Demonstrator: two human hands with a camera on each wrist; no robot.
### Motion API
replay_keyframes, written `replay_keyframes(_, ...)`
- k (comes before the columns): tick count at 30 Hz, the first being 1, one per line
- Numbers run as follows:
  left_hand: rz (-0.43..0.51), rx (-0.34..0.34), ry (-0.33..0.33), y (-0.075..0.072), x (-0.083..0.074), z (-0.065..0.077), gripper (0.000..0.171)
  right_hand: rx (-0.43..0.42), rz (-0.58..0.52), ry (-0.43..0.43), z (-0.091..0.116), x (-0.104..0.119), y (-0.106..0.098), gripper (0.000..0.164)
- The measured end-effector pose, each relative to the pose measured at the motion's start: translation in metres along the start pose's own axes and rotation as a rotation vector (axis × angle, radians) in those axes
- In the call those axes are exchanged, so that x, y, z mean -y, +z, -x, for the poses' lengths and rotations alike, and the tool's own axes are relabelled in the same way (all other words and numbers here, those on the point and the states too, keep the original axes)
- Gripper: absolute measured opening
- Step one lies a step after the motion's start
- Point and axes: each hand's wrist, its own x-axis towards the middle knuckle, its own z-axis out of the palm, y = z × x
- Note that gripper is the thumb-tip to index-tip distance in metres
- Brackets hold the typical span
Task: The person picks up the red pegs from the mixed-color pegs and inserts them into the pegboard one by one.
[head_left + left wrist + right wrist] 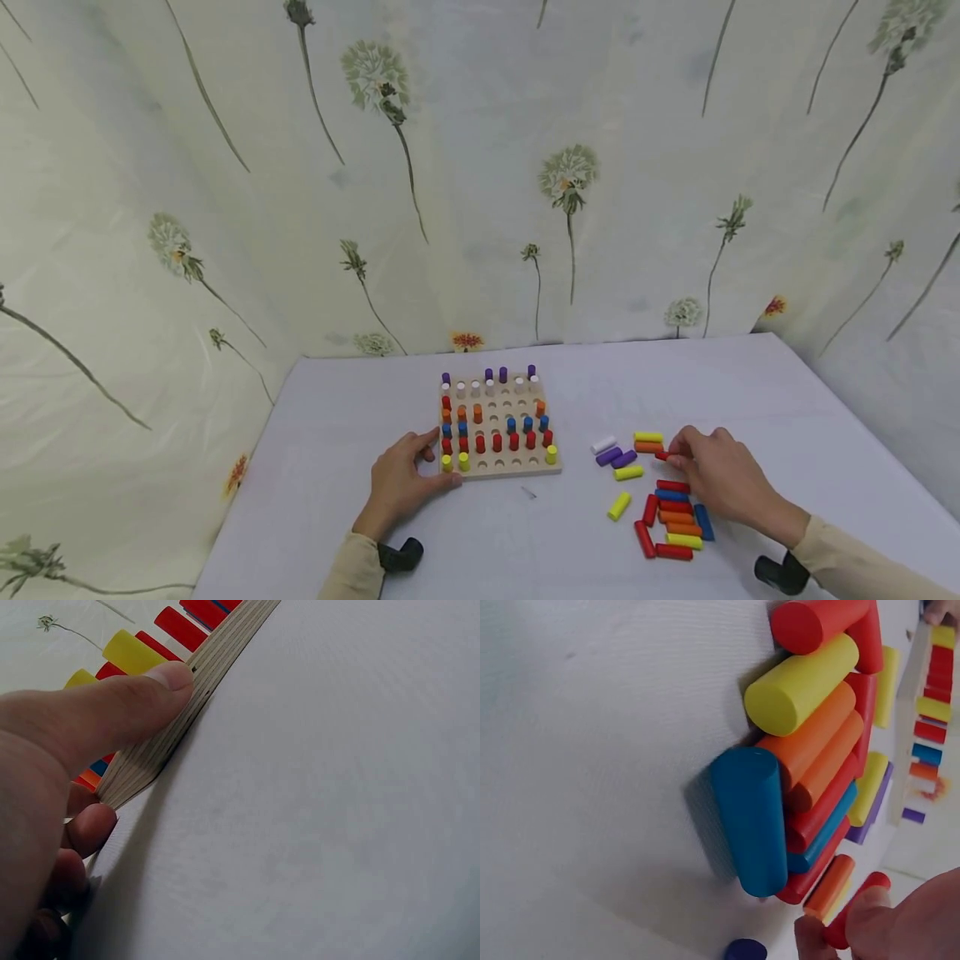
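A wooden pegboard (517, 474) lies on the table with rows of purple, white, orange, blue, red and yellow pegs upright in it; several holes hold no peg. My left hand (405, 479) grips its near left corner, the thumb (169, 679) on the front edge and the fingers at the left side. To the right, my right hand (723, 479) pinches a red peg (837, 930) between thumb and fingers, just beside an orange peg (648, 447). Loose pegs lie below that hand, among them a blue peg (751, 825) and a yellow peg (684, 542).
Between the board and the pile lie a white peg (603, 445), two purple pegs (609, 457) and a yellow peg (619, 506). A small pale sliver (528, 492) is in front of the board. Flower-printed cloth (480, 208) hangs behind the white table (360, 392).
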Motion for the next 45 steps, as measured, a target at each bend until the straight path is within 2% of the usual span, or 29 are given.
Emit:
replay_keyframes(6, 0.002, 0.005, 0.0, 0.0, -0.001, -0.002, 0.087, -0.086, -0.015, -0.011, 0.0, 0.004, -0.001, 0.016)
replay_keyframes(12, -0.003, 0.01, -0.005, 0.001, -0.001, -0.002, 0.088, -0.234, -0.023, -0.099, -0.001, 0.01, 0.002, 0.014)
replay_keyframes(18, -0.009, 0.012, -0.014, 0.002, -0.002, -0.002, 0.088, -0.361, -0.106, -0.128, -0.01, 0.025, 0.001, 0.02)
replay_keyframes(24, -0.01, 0.011, -0.018, 0.0, -0.002, -0.003, 0.088, -0.5, -0.179, -0.194, -0.025, 0.043, 0.004, 0.015)
replay_keyframes(35, -0.007, 0.006, -0.014, -0.001, 0.0, -0.003, 0.088, -0.578, -0.285, -0.216, -0.065, 0.078, 0.01, 0.015)
replay_keyframes(45, -0.005, 0.012, -0.014, 0.001, 0.002, -0.002, 0.089, -0.557, -0.375, -0.252, -0.091, 0.113, 0.021, 0.016)
